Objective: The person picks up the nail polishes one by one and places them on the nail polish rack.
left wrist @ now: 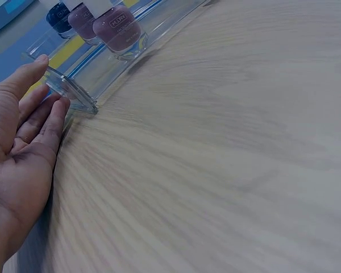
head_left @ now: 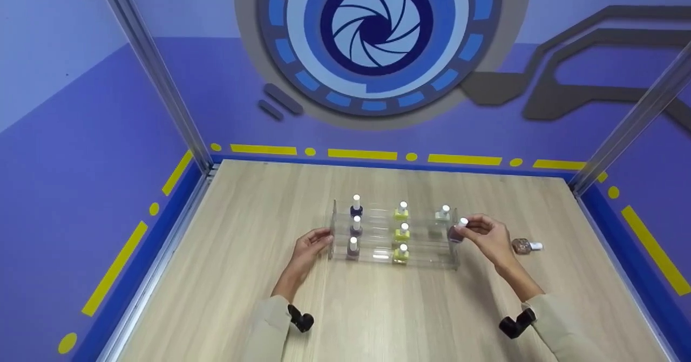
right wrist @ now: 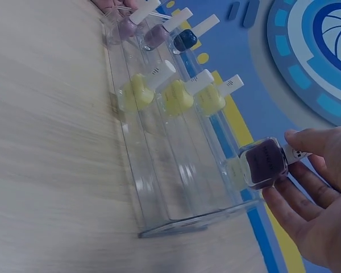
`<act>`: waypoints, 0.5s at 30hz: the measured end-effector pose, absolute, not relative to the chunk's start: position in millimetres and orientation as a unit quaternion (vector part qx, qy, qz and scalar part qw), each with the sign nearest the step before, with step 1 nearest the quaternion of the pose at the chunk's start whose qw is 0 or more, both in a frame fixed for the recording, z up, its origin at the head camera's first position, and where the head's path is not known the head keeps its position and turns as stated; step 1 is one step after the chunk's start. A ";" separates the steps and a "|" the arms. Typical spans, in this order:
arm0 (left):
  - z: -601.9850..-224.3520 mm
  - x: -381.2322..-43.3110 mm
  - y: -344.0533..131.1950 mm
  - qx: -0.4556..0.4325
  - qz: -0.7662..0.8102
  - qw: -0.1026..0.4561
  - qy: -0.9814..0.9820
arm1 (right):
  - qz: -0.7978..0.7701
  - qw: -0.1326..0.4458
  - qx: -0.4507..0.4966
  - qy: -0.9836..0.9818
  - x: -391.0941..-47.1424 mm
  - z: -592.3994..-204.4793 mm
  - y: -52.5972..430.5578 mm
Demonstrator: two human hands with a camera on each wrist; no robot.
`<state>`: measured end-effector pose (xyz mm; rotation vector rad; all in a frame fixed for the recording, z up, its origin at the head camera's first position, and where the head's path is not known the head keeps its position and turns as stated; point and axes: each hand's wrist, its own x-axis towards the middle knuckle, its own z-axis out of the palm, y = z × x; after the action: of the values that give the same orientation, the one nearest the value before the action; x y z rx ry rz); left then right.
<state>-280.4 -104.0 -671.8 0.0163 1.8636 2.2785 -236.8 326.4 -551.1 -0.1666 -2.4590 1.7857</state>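
A clear stepped display rack (head_left: 378,253) stands on the table. My left hand (head_left: 310,246) holds its left side panel (left wrist: 74,94) between thumb and fingers. My right hand (head_left: 490,239) pinches a dark purple nail polish bottle (right wrist: 265,163) by its white cap, tilted beside the rack's right end. In the rack's left column are a dark blue bottle (head_left: 356,210) at the back and two mauve bottles (head_left: 353,251) in front of it. Yellow bottles (head_left: 401,255) fill the middle column. A pale bottle (head_left: 442,214) stands at the back right.
A glittery brown nail polish bottle (head_left: 522,246) lies on its side on the wooden table (head_left: 388,313), right of my right hand. Blue printed walls (head_left: 205,92) enclose the table at the back and sides, with metal posts (head_left: 156,76) at the corners.
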 end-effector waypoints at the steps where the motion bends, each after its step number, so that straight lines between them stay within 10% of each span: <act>1: -671.9 -280.5 -103.4 0.005 0.770 0.100 0.630 | 0.585 0.047 -0.056 -0.807 -236.7 -552.5 325.6; 15: -670.7 -282.8 -104.2 -0.012 0.757 0.108 0.645 | 0.568 0.060 -0.042 -0.819 -242.6 -565.3 312.0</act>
<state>-282.8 -104.2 -670.7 -0.0351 1.8970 2.2269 -242.6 312.0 -565.3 -0.1278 -2.4797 1.7200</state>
